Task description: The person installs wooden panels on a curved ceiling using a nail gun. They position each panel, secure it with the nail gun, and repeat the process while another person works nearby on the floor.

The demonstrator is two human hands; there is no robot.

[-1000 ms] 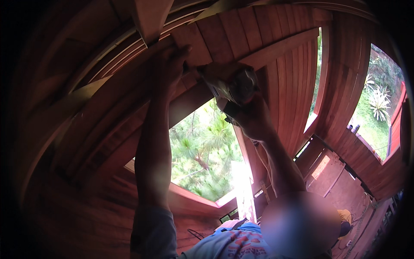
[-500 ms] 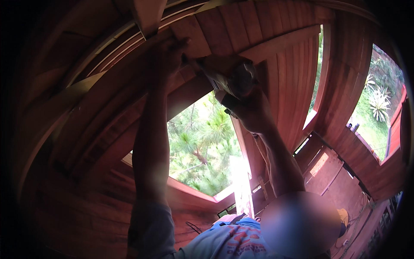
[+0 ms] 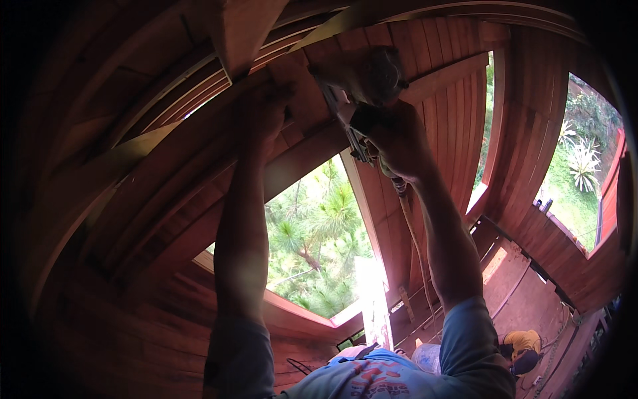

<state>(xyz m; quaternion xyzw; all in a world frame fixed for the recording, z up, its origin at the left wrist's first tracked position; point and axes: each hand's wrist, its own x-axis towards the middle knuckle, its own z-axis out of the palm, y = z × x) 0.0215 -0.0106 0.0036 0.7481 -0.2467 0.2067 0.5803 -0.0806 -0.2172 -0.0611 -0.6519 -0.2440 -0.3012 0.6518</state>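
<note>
My right hand [image 3: 399,136] is wrapped around the grip of a nail gun [image 3: 375,76], raised high against the wooden wall. The gun's body is in shadow, and its nose end points up and left at the planks. From its handle an air hose [image 3: 413,229] hangs down along my right forearm. To the left of the gun, my left hand [image 3: 264,110] rests on a wooden board [image 3: 302,90] just under a roof beam, its fingers apart. Deep shadow hides part of those fingers.
Below the hands is a window opening [image 3: 319,239] with greenery outside. A roof beam [image 3: 242,33] slopes down close above my left hand. Farther right is another opening [image 3: 581,159]. On the floor at lower right lies a yellow and dark thing [image 3: 523,342] I cannot make out.
The nail gun and my right hand have moved up and slightly right, showing more of the hose. My left hand stays on the board, lower in the picture. The view has shifted a little.
</note>
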